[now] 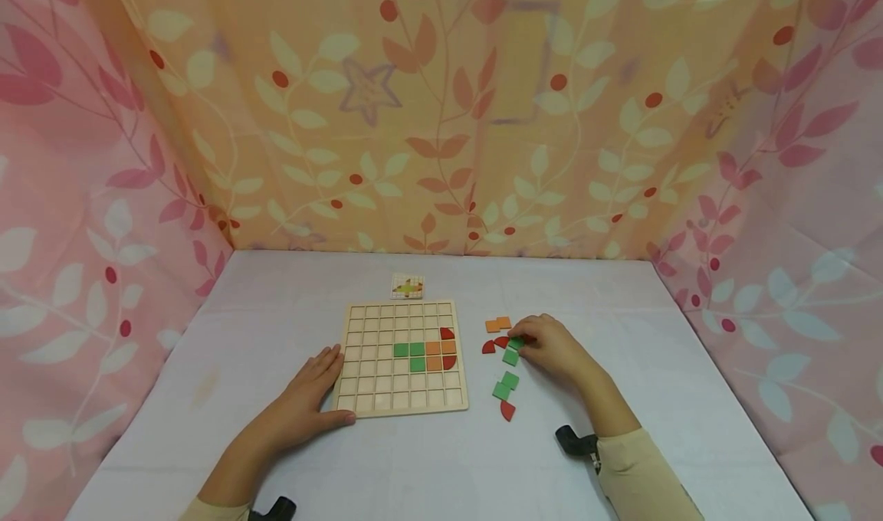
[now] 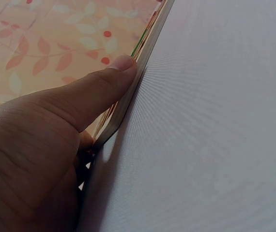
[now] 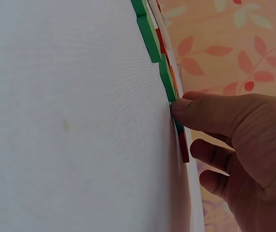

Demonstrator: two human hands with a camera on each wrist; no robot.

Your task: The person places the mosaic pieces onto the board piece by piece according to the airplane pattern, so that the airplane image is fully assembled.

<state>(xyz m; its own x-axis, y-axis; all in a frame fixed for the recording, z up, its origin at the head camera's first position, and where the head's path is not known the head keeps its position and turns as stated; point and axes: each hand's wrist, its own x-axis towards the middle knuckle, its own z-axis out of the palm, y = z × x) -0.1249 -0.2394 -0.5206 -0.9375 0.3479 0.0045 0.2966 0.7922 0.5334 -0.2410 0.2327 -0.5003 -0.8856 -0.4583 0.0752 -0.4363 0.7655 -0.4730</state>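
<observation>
A wooden grid board [image 1: 375,383] lies on the table with several green, orange and red tiles set in its squares. My left hand [image 1: 303,398] rests at its near left corner, fingers along the left edge. The left thumb [image 2: 104,84] lies on the rim in the left wrist view. Right of the board, my right hand [image 1: 552,345] pinches a green square tile [image 1: 515,343] between thumb and fingertips, low at the table. The thumb partly hides that tile in the right wrist view. Another green tile [image 1: 510,358] lies just below it.
Two orange tiles [image 1: 497,325] and red quarter-round tiles [image 1: 489,347] lie beside the right fingertips. Nearer me are two green tiles [image 1: 506,385] and a red quarter-round piece [image 1: 507,411]. A small pattern card [image 1: 408,286] sits behind the board. Patterned cloth [image 1: 441,161] surrounds the table.
</observation>
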